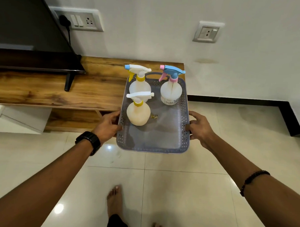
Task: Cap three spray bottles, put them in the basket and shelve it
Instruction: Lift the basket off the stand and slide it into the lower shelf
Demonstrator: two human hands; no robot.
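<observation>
From the head camera, the left hand (108, 124) and right hand (199, 127) pinch the sides of the basket (154, 139), held over the floor beside the shelf (60, 89). Three tall bottles (138, 112) stand inside; a tilt could tip them.

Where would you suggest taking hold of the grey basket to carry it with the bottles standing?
Grip the grey basket by its two long side rims, one from each side, as the left hand and right hand do. The three spray bottles stand upright toward the far end, so paired side grips should keep it level.
</observation>
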